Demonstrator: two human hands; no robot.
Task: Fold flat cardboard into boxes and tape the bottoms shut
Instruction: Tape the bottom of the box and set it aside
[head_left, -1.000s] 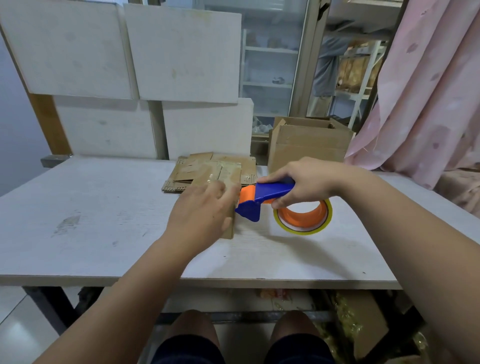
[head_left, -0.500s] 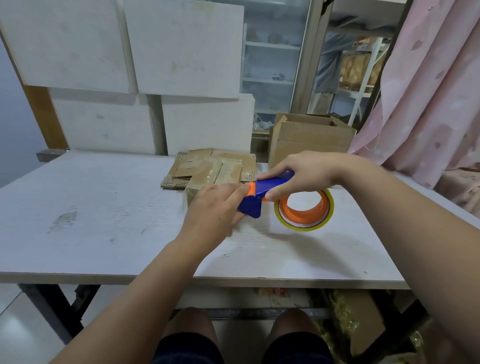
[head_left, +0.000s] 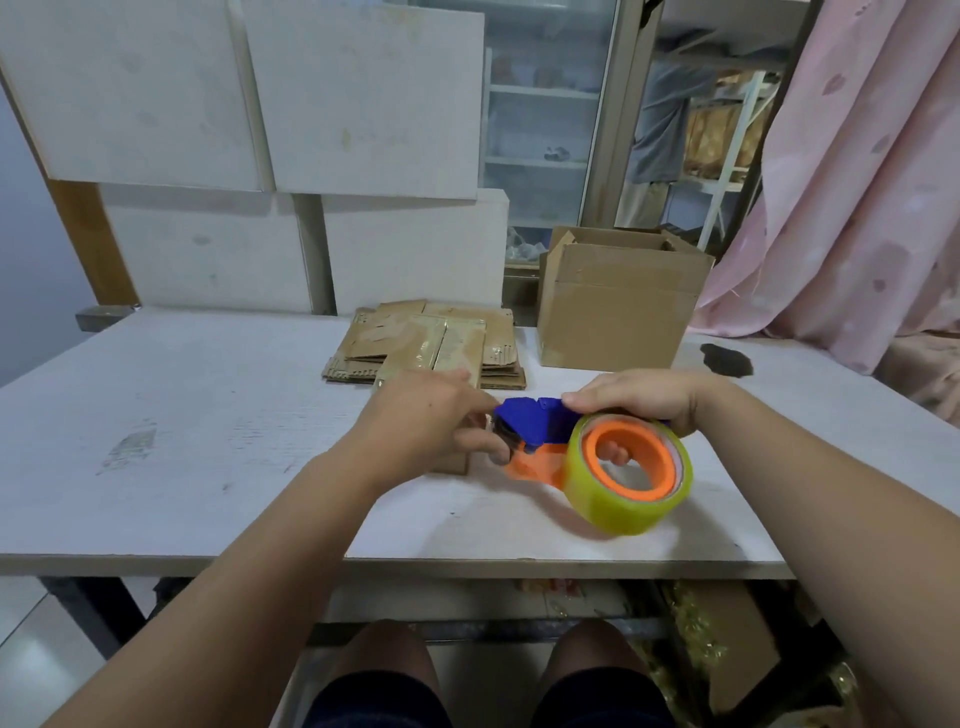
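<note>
Tape dispenser held left-right, head leftward, right hand fingers clamped on it, left hand unclear

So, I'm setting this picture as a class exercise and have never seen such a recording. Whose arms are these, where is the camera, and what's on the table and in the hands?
There is no machine here: a person works bare-handed. The camera sits on their head, looking forward and down, so both arms reach in from below. The right hand grips a blue and orange tape dispenser carrying a roll of clear tape over the white table. The left hand rests on a small cardboard box, with its fingertips at the dispenser's mouth. Whether they pinch the tape is unclear. Behind lie a stack of flat cardboard and a larger open carton.
</note>
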